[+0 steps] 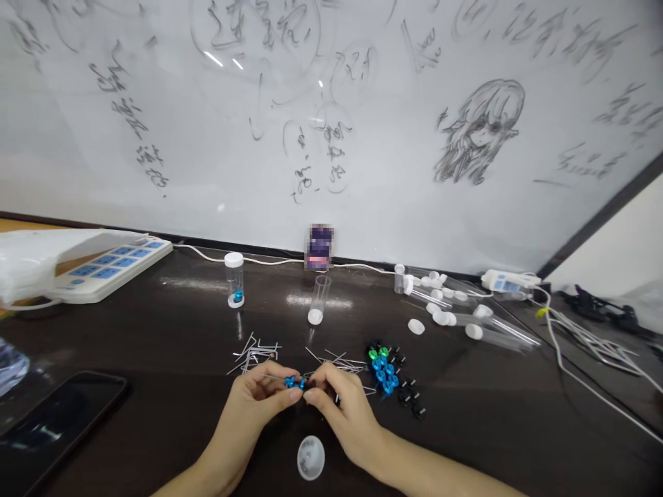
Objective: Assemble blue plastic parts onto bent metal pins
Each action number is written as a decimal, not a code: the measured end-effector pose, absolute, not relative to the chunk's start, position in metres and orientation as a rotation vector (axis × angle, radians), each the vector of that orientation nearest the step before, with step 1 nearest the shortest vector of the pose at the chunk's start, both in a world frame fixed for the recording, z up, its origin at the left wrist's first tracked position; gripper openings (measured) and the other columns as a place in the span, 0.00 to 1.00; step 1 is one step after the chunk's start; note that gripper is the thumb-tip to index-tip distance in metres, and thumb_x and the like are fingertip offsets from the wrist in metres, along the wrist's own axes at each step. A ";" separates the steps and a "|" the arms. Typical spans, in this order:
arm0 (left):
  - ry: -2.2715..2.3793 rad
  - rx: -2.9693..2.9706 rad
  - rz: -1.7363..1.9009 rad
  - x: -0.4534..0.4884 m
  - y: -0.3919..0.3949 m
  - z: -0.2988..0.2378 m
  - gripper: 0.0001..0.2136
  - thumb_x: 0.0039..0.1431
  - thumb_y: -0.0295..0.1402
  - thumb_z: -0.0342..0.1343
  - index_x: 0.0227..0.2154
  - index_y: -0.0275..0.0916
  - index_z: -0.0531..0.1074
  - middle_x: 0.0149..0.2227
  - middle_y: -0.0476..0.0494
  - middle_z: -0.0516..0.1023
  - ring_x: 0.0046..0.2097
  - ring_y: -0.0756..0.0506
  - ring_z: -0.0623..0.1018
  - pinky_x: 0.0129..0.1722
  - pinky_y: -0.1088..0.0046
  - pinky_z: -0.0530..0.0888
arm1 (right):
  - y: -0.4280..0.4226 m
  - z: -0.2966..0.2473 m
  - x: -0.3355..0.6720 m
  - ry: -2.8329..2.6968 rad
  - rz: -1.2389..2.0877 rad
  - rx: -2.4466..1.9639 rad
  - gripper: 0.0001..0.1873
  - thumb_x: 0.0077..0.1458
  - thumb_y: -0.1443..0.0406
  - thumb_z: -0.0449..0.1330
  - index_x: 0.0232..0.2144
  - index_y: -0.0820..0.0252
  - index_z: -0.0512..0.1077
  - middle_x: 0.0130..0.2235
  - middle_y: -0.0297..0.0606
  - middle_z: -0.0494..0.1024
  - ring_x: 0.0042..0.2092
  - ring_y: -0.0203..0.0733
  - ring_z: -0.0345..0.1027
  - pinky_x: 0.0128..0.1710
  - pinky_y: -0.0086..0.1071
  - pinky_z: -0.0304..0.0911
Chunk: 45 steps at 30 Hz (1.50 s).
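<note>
My left hand (259, 400) pinches a small blue metal part (290, 381) between thumb and fingers. Opposite it, my right hand (344, 407) has its thumb and forefinger closed at a small black piece (309, 384) against the blue part's right end; whether the two are joined I cannot tell. Thin bent metal rods, like hex keys (256, 355), lie beyond my left hand, and more of these rods (339, 361) lie behind my right. Just below both hands stands a small white cup (311, 457) with tiny dark bits inside.
Blue and green metal parts (383, 373) and black screws (409, 397) lie right of my hands. Farther back stand a capped tube (235, 279) and an open clear tube (320, 297). Loose tubes (497, 335), white caps (416, 326), a power strip (114, 269) and a phone (62, 428) surround these.
</note>
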<state>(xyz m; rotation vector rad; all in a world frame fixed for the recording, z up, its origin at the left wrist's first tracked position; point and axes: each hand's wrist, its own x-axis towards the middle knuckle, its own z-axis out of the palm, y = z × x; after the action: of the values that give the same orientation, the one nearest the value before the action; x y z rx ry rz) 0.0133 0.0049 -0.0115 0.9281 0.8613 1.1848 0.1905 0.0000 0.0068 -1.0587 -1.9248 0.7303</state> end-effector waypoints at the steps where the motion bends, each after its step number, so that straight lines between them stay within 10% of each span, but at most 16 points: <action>1: 0.863 0.925 1.186 0.013 0.005 -0.011 0.08 0.45 0.28 0.69 0.30 0.41 0.78 0.30 0.49 0.83 0.34 0.49 0.78 0.38 0.77 0.72 | 0.000 0.007 0.190 -1.930 0.720 -1.048 0.06 0.60 0.68 0.59 0.30 0.58 0.67 0.28 0.28 0.67 0.29 0.35 0.61 0.31 0.27 0.56; 45: 0.896 0.938 1.202 0.015 0.004 -0.005 0.09 0.42 0.29 0.70 0.29 0.40 0.79 0.30 0.48 0.83 0.34 0.47 0.79 0.37 0.75 0.74 | 0.000 0.005 0.191 -1.946 0.613 -1.054 0.05 0.58 0.66 0.62 0.30 0.58 0.69 0.28 0.31 0.71 0.30 0.37 0.64 0.33 0.29 0.59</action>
<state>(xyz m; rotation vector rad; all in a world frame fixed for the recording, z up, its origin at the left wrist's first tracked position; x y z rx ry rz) 0.0151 0.0040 -0.0046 0.9381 0.8955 1.2019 0.1909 0.0003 0.0045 -1.0544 -1.9457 0.6131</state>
